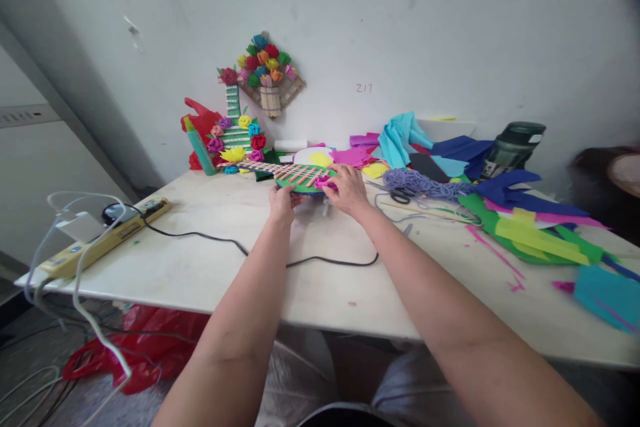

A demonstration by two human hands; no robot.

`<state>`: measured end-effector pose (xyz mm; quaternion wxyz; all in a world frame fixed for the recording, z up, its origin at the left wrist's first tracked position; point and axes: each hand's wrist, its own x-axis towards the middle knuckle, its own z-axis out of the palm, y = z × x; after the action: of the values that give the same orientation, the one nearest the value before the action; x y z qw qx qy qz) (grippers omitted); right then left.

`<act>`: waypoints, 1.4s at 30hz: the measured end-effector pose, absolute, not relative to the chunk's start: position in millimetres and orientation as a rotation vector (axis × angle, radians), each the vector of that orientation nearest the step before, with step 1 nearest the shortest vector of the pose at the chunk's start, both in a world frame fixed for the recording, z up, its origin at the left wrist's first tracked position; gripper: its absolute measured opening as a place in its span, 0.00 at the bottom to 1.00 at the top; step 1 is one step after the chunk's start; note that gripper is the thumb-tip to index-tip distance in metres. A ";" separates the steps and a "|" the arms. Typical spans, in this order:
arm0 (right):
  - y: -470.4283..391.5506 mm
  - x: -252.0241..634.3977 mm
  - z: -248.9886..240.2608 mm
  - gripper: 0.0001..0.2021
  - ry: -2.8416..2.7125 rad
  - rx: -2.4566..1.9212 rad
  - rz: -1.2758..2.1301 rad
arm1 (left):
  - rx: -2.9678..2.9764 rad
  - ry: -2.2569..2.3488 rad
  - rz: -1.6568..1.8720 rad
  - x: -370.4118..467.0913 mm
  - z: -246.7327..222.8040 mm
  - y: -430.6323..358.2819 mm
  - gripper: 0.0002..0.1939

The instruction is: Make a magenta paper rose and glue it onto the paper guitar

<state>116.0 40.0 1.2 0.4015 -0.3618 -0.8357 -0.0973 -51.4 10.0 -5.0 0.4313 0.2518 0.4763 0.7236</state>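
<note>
A green guitar-shaped craft [295, 175] with pale sticks and strings across it is held just above the table, its neck pointing left. My left hand [285, 202] grips its near edge, thumb on top and fingers underneath. At the right end, my right hand [349, 188] has its fingers closed on a pink paper flower [325, 182] that lies against the green surface. Beneath the right hand there is a small pale object that I cannot make out.
Finished flower crafts [237, 137] lean at the wall. Scissors [400, 196], purple yarn [417, 183], coloured paper [535, 233] and a dark bottle [513, 150] lie right. A black cable [200, 235] crosses the table from a power strip [107, 240]. A person's head shows far right.
</note>
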 end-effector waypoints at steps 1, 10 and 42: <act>40.5 116.3 1.4 0.09 -2.113 -0.912 -0.248 | 0.617 1.186 1.812 -51.2 -4.7 9.7 0.21; 44.7 115.5 1.6 0.10 -2.180 -0.919 -0.213 | 0.556 1.179 1.849 -49.0 -0.9 7.2 0.19; 55.6 127.0 -12.7 0.26 -1.879 -1.006 -0.115 | 0.634 1.106 1.947 -56.7 -11.5 13.5 0.23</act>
<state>127.0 55.6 -12.7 0.4828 -0.4127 -0.7709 -0.0473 -56.7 13.5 -11.5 0.3960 0.2503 0.4364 0.7682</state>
